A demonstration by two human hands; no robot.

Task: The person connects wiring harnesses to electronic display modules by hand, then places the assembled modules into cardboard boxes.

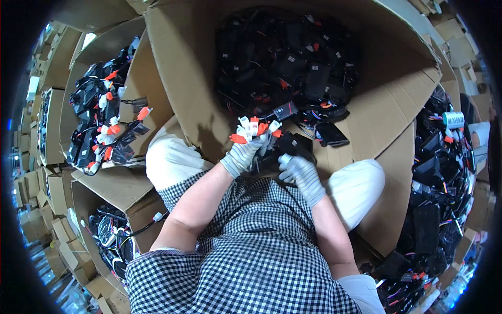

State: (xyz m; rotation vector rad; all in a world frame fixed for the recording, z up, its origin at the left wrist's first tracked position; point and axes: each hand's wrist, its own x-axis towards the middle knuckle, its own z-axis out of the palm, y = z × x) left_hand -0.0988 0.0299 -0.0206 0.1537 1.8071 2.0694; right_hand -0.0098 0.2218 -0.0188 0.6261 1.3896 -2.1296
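Note:
My left hand (243, 156), in a pale striped work glove, grips a bunch of cable connectors (254, 127), white and orange-red, their ends fanned out upward. Black box-shaped modules (299, 148) with wires sit just beyond and beside that hand; part of them is hidden behind my gloves. My right hand (304, 178), gloved alike, is to the right, apart from the bunch. Its fingers are curled inward, and what lies in them, if anything, I cannot make out. A small black piece with a label (285, 111) lies close behind the connectors.
In front of me a large cardboard box (183, 68) lies open toward me, with a heap of black modules (282, 57) inside. More wired modules fill boxes on the left (86, 104) and right (431, 178). A lower-left box holds coiled cables (107, 230).

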